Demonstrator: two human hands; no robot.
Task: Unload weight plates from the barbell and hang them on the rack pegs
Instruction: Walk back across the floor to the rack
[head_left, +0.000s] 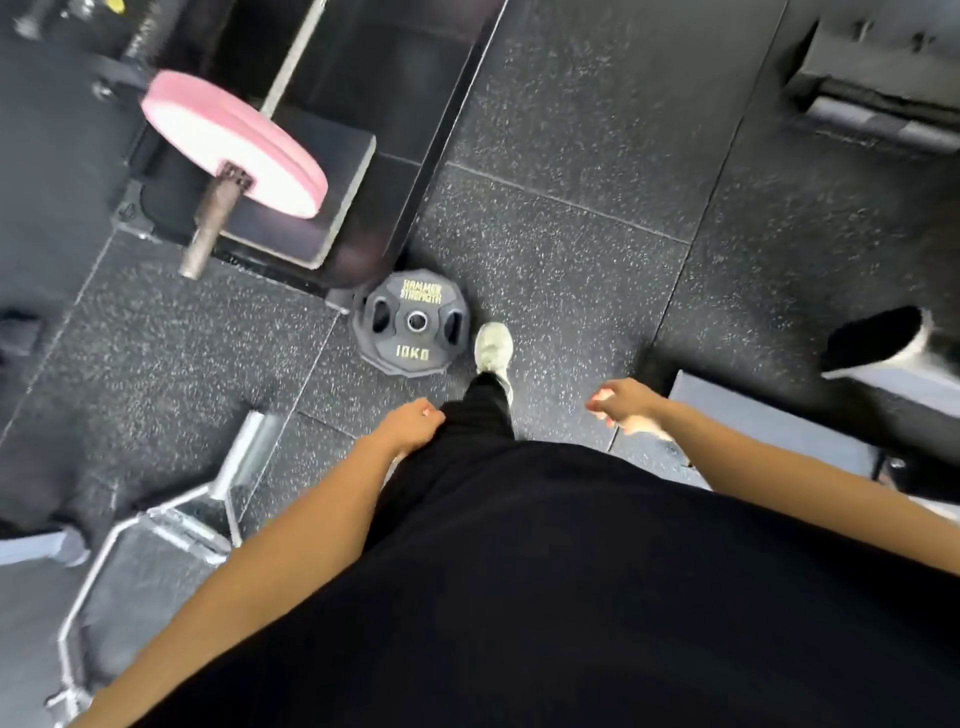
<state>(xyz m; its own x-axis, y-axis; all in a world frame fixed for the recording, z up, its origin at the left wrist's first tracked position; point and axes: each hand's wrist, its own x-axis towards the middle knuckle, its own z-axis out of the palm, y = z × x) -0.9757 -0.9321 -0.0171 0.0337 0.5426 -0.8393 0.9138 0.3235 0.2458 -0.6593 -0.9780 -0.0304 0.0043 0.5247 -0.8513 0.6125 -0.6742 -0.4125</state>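
A pink weight plate (234, 140) sits on the barbell's sleeve (210, 223) at the upper left, with the bar's shaft (293, 57) running away behind it. A black 10 kg plate (413, 322) lies flat on the floor near the middle, just left of my white shoe (493, 345). My left hand (410, 423) hangs by my thigh, fingers loosely curled, holding nothing. My right hand (623, 402) hangs in front of my hip, also loosely curled and empty. Both hands are well below and right of the pink plate. No rack pegs show.
A hex bar (156, 525) lies on the floor at the lower left. A black platform block (322, 197) sits under the barbell end. Grey equipment bases (769, 415) stand at the right. Speckled rubber floor (571, 260) spreads ahead.
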